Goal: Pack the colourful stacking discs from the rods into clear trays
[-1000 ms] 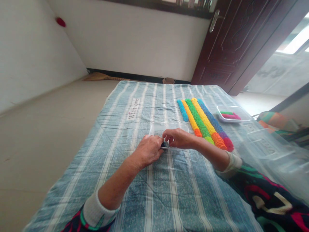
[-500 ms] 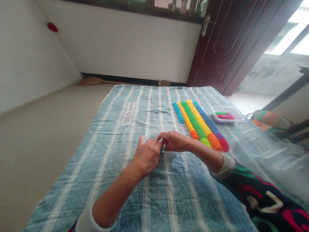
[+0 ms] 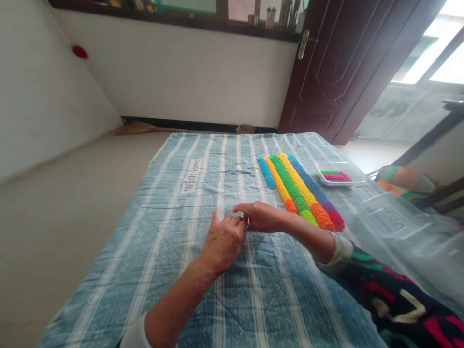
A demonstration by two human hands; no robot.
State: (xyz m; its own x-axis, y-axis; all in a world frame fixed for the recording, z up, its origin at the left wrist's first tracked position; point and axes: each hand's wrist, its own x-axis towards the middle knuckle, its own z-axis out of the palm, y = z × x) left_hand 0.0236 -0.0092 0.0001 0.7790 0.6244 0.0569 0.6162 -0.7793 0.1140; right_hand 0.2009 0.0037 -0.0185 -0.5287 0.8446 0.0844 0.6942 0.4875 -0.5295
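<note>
A clear plastic container or lid point(image 3: 232, 197) lies on the striped tablecloth; which of the two I cannot tell. Over its near side my two hands meet. My left hand point(image 3: 226, 239) comes from the lower left, its thumb out and its other fingers bent towards the right hand. My right hand point(image 3: 261, 216) reaches in from the right, thumb and fingers drawn together at the left fingertips. Whatever is between the fingertips is small and mostly hidden. Right of the hands, knobbly coloured rods point(image 3: 295, 191) in blue, yellow, green, orange and purple lie side by side.
A clear container point(image 3: 340, 181) with green and pink pieces stands at the right. Nearer, other clear plastic boxes point(image 3: 391, 217) sit along the table's right side. The blue striped tablecloth point(image 3: 163, 227) carries a "With love" label point(image 3: 192, 175). A brown door point(image 3: 337, 63) stands behind.
The view has tilted slightly, so the scene sits a little lower. My right index finger is straighter, and the fingertips have shifted slightly. Both hands stay at the clear plastic piece.
</note>
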